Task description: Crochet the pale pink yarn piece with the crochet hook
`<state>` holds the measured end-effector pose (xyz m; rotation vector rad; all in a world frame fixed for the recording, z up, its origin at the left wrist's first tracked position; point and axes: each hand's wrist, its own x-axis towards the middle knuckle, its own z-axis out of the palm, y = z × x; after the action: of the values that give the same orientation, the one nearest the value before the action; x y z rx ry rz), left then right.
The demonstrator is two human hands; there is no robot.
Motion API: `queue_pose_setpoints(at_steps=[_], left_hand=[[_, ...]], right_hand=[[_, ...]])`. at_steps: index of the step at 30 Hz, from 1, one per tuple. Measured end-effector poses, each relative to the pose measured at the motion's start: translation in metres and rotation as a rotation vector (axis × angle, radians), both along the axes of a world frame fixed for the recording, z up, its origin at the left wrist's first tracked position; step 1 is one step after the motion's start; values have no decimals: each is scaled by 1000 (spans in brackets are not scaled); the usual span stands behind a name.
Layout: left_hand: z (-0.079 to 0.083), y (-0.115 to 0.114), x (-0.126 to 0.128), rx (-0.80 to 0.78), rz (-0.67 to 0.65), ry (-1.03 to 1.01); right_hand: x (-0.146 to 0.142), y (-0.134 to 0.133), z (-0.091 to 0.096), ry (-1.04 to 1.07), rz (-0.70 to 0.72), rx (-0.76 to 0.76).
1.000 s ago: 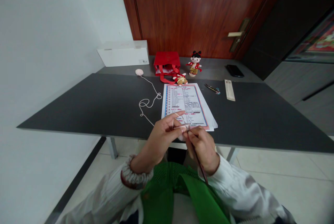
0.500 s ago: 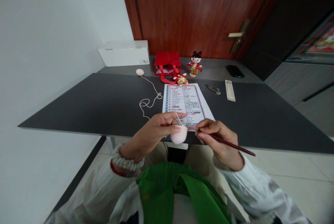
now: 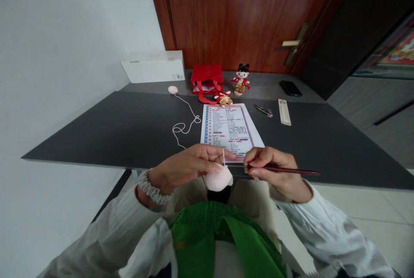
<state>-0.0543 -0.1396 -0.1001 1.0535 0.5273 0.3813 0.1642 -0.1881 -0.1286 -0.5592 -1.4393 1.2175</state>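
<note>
My left hand (image 3: 190,163) pinches a small, pale pink crochet piece (image 3: 218,178), rounded like a cup, just off the table's front edge. A strand of yarn (image 3: 223,156) stands up from the piece to the left index finger. Between thumb and fingers, my right hand (image 3: 274,170) grips a crochet hook (image 3: 291,170) with a dark red handle, lying nearly level. The hook's thin metal shaft points left and reaches the top edge of the piece; its tip is too small to make out. Yarn runs from a little pink ball (image 3: 173,90) across the table towards my left hand.
A printed pattern sheet (image 3: 226,127) lies just beyond my hands. Behind it are a red gift bag (image 3: 207,75), a crocheted doll part (image 3: 224,99) and a standing doll (image 3: 241,80). Small scissors (image 3: 262,110), a pale strip (image 3: 284,112), a phone (image 3: 291,88) and a white box (image 3: 155,67) lie around.
Both hands have shifted slightly: the crochet piece is lower and a little left. The hook has swung from slanting to nearly level. The yarn now stands upright above the piece.
</note>
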Motion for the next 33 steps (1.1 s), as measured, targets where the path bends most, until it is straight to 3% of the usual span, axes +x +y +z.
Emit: queue_pose_setpoints(at_steps=[10,16,24,33], left_hand=[[-5,1,-3,-102,-59,-4],[-4,3,-4,-42,-52,-17],[-1,1,-6,-59,-68,34],[-2,6,-5,-20,-152,54]], right_hand=[[0,3,4,2,46,2],[-6,1,1,91,20,-34],[2,-1,8,-74,38,9],[1,8,3,61,162,-157]])
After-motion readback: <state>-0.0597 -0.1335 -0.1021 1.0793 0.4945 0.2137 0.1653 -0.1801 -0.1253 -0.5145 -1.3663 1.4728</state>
